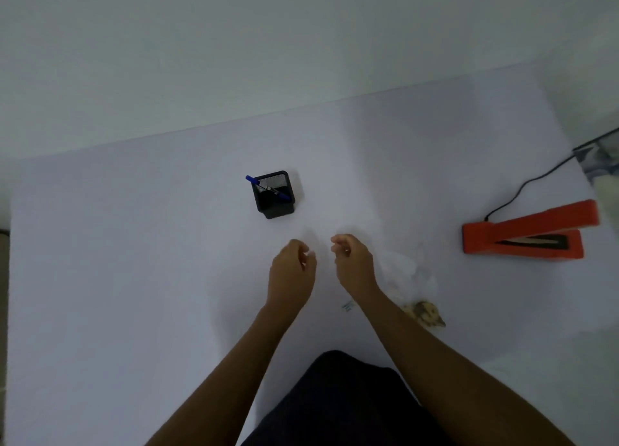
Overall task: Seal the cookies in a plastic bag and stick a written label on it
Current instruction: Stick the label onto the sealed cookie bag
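Observation:
My left hand and my right hand hover close together over the middle of the white table, fingers curled and pinched toward each other. A small pale scrap shows at the left fingertips; I cannot tell what it is or whether it is held. A clear plastic bag lies crumpled just right of my right wrist, with brown cookies in its near end. A tiny piece with blue marks rests on the table beside my right forearm. A blue marker stands in a black mesh holder beyond my hands.
An orange heat sealer sits at the right with its arm raised, and its black cord runs toward the far right edge. A blurred container stands at the table's right corner. A pale wall rises behind the table.

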`<move>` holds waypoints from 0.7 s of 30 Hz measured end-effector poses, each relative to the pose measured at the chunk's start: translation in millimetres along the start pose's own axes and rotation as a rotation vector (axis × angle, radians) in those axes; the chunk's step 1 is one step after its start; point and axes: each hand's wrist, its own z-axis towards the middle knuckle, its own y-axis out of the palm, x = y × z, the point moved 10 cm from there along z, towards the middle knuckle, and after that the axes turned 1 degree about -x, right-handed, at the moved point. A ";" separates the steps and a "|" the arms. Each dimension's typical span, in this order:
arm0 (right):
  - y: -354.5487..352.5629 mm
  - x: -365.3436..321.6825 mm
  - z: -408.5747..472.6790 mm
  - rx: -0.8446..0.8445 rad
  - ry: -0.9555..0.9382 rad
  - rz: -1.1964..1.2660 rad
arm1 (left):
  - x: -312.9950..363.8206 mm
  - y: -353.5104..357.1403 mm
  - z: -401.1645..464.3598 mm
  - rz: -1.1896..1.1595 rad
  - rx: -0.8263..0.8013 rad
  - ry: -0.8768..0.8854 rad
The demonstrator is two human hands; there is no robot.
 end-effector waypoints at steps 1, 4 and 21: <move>-6.0 18.4 -8.9 0.011 0.033 0.006 | -1.6 23.2 -10.3 0.017 -0.081 0.006; -24.6 63.4 -38.2 0.050 0.113 0.008 | -12.6 92.1 -40.0 0.090 -0.293 -0.004; -50.6 131.9 -97.5 0.155 0.185 0.158 | -15.9 146.0 -53.9 0.453 -0.278 0.028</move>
